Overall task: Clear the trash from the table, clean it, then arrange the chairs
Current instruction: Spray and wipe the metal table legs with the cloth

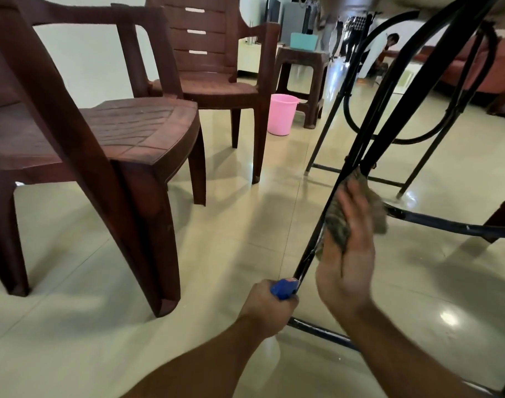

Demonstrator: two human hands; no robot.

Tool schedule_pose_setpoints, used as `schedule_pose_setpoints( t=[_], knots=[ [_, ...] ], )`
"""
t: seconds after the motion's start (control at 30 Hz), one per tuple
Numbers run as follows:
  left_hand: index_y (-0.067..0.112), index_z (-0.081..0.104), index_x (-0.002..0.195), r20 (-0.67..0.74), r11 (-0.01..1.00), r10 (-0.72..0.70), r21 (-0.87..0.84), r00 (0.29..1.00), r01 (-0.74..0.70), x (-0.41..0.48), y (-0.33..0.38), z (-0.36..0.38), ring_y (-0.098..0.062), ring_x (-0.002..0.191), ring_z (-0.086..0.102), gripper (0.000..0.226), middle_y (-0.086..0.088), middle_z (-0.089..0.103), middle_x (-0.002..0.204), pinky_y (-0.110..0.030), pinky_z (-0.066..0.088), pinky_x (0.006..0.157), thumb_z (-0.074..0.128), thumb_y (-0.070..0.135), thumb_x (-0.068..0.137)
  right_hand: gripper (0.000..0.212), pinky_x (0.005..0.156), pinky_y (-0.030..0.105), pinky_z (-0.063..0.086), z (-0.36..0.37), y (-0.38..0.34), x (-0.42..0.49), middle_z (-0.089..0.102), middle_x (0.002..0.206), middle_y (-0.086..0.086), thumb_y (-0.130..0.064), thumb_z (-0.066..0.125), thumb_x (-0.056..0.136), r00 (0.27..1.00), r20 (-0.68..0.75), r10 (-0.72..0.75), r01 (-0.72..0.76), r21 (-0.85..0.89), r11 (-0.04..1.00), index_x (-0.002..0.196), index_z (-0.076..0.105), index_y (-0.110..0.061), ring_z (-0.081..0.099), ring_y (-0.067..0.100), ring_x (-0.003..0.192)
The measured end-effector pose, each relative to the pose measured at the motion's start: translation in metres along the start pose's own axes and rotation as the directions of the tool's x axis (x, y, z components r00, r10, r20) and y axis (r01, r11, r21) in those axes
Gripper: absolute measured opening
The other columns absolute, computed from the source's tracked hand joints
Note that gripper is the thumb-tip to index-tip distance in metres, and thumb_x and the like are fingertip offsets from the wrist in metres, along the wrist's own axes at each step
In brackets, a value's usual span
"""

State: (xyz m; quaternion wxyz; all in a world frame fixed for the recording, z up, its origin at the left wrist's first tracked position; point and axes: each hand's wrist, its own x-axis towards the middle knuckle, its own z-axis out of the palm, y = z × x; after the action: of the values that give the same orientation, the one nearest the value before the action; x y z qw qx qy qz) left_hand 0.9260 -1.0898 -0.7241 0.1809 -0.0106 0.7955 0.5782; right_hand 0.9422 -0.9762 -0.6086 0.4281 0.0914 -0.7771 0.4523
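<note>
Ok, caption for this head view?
Right hand presses a cloth against the black table leg; left hand grips a blue object near its base.

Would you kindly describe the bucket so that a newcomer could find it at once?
Look past the near brown plastic chair to the farther chair. On the floor between that chair and a brown stool stands the bucket. It alone is pale pink among brown furniture.

R hand point(346, 254) presses cloth point(336, 225) on black table leg point(357, 156), pic blurred there. L hand point(267, 305) grips blue thing point(284, 288) by leg's base. Near chair point(136, 124) at left, far chair point(217, 81) behind; pink bucket point(282, 114) beside stool point(300, 61).
</note>
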Motion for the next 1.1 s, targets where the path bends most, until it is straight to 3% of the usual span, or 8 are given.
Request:
schedule_pose_setpoints(
  t=[0.17, 0.4, 0.5, 0.57, 0.7, 0.8, 0.9, 1.1],
  knots=[
    [0.006, 0.065, 0.084, -0.033, 0.999, -0.013, -0.040, 0.999, 0.012, -0.003, 0.004, -0.009, -0.021, 0.062, 0.058, 0.024, -0.010, 0.062, 0.072, -0.045, 0.059, 0.062, 0.070, 0.028, 0.078, 0.022, 0.087, 0.057, 0.056, -0.006, 0.047, -0.051, 0.068, 0.100, 0.005, -0.037, 0.047, 0.090, 0.657, -0.247, 0.712, -0.660, 0.267, 0.702, 0.106, 0.060, -0.028, 0.066, 0.030, 0.096],
    [0.015, 0.058, 0.081, -0.089, 0.995, -0.014, -0.100, 0.996, 0.005, -0.001, 0.002, -0.020, -0.021, 0.064, 0.052, 0.014, -0.009, 0.055, 0.071, -0.038, 0.055, 0.063, 0.070, 0.016, 0.088, 0.017, 0.094, 0.055, 0.051, -0.026, 0.032, -0.071, 0.068, 0.100, 0.005, -0.026, 0.049, 0.102, 0.399, -0.258, 0.880, -0.783, 0.403, 0.474, 0.096, 0.065, -0.028, 0.064, 0.034, 0.101],
    [0.017, 0.055, 0.083, -0.090, 0.989, -0.036, -0.147, 0.995, 0.022, 0.003, 0.010, -0.020, -0.022, 0.071, 0.052, 0.016, -0.011, 0.055, 0.078, -0.039, 0.057, 0.071, 0.069, 0.017, 0.091, 0.021, 0.090, 0.039, 0.054, -0.031, -0.006, -0.017, 0.070, 0.105, -0.015, -0.019, 0.052, 0.097, 0.772, -0.188, 0.607, -0.476, 0.463, 0.748, 0.107, 0.063, -0.034, 0.066, 0.009, 0.103],
    [0.019, 0.054, 0.084, -0.117, 0.985, -0.054, -0.170, 0.992, 0.034, 0.005, 0.014, -0.018, -0.021, 0.072, 0.054, 0.017, -0.010, 0.057, 0.080, -0.042, 0.060, 0.077, 0.070, 0.019, 0.092, 0.041, 0.099, 0.030, 0.049, -0.030, -0.017, 0.022, 0.062, 0.131, -0.005, -0.012, 0.050, 0.090, 0.999, 0.032, 0.030, -0.032, 0.068, 0.997, 0.129, 0.056, -0.020, 0.056, 0.014, 0.123],
    [0.018, 0.054, 0.090, -0.133, 0.976, -0.046, -0.218, 0.990, 0.016, 0.006, 0.023, -0.017, -0.021, 0.071, 0.054, 0.017, -0.011, 0.058, 0.081, -0.033, 0.056, 0.070, 0.070, 0.019, 0.093, 0.060, 0.124, 0.052, 0.001, -0.018, 0.023, 0.089, 0.024, 0.163, 0.015, -0.023, 0.053, 0.087, 0.837, 0.531, -0.133, 0.536, -0.745, 0.398, 0.146, 0.048, -0.012, 0.007, 0.032, 0.153],
    [0.010, 0.056, 0.092, -0.149, 0.971, -0.006, -0.239, 0.989, -0.030, 0.006, 0.027, -0.024, -0.019, 0.065, 0.054, 0.015, -0.012, 0.058, 0.076, -0.027, 0.054, 0.059, 0.069, 0.017, 0.093, 0.061, 0.123, 0.053, -0.007, -0.009, 0.052, 0.072, 0.026, 0.162, 0.015, -0.029, 0.051, 0.089, 0.715, 0.697, 0.050, 0.664, -0.701, 0.260, 0.148, 0.046, -0.015, 0.008, 0.033, 0.153],
    [0.007, 0.055, 0.084, -0.179, 0.977, 0.042, -0.200, 0.983, -0.079, 0.007, 0.028, -0.031, -0.021, 0.062, 0.051, 0.018, -0.015, 0.054, 0.073, -0.031, 0.051, 0.057, 0.068, 0.014, 0.093, 0.064, 0.124, 0.048, -0.002, -0.023, 0.068, 0.057, 0.035, 0.159, 0.006, -0.029, 0.062, 0.085, 0.349, 0.937, 0.011, 0.893, -0.336, 0.300, 0.147, 0.046, -0.028, 0.019, 0.027, 0.152],
    [0.004, 0.059, 0.095, -0.134, 0.979, 0.043, -0.193, 0.990, -0.069, -0.001, 0.022, -0.038, -0.018, 0.056, 0.049, 0.010, -0.015, 0.053, 0.072, -0.020, 0.048, 0.049, 0.066, 0.010, 0.095, 0.081, 0.124, 0.050, -0.004, -0.012, 0.053, 0.076, -0.004, 0.166, 0.011, -0.028, 0.053, 0.090, 0.837, 0.540, -0.086, 0.530, -0.763, 0.370, 0.159, 0.015, -0.011, -0.011, 0.030, 0.153]
  ],
)
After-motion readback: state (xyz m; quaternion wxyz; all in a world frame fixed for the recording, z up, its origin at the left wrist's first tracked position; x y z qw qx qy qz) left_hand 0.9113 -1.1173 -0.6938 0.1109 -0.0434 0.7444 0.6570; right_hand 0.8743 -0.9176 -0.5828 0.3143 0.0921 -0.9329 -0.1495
